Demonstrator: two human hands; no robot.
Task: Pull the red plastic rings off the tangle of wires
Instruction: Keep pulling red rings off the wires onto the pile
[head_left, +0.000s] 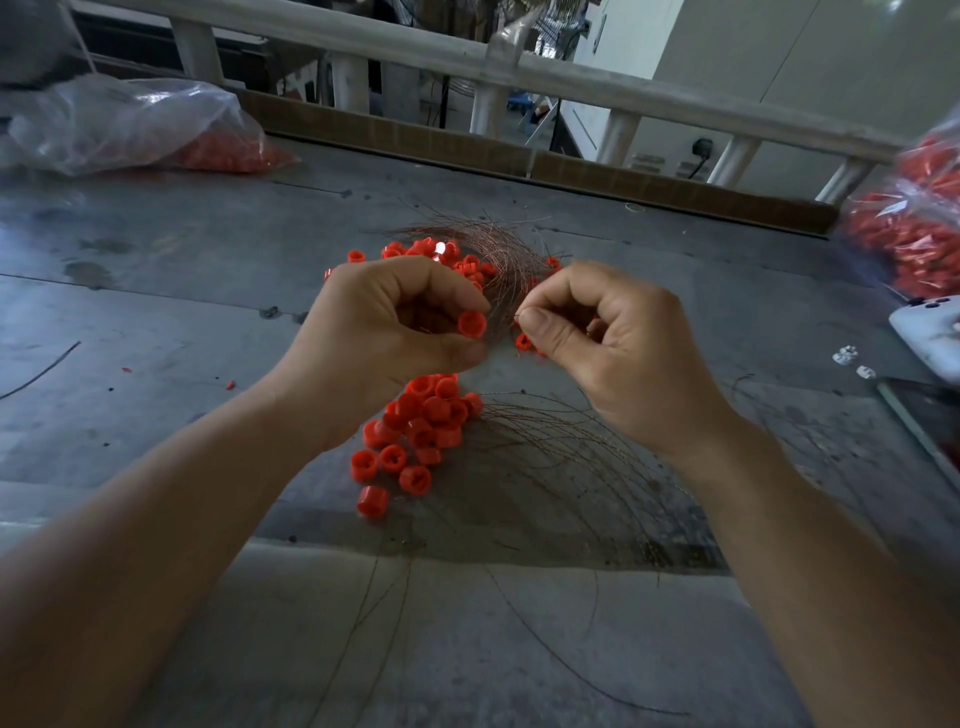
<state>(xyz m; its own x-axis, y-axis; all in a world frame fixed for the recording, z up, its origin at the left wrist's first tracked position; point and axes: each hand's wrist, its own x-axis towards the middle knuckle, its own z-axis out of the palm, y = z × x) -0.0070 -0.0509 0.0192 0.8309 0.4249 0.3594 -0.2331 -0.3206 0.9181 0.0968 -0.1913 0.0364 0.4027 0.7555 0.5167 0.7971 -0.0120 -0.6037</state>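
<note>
My left hand (395, 327) pinches one red plastic ring (471, 324) between thumb and fingers, above the grey table. My right hand (613, 343) is closed beside it, thumb and forefinger pinching a thin copper wire. Behind both hands lies the tangle of wires (498, 254) with several red rings caught in it. Below my hands a pile of loose red rings (415, 431) rests on the table. Loose wire strands (561, 467) fan out to the right of that pile.
A clear plastic bag of red parts (156, 130) lies at the back left, another bag (914, 228) at the right edge. A white phone-like device (930, 332) and small white bits (847, 356) sit at the right. A cardboard strip (571, 171) borders the table's far side.
</note>
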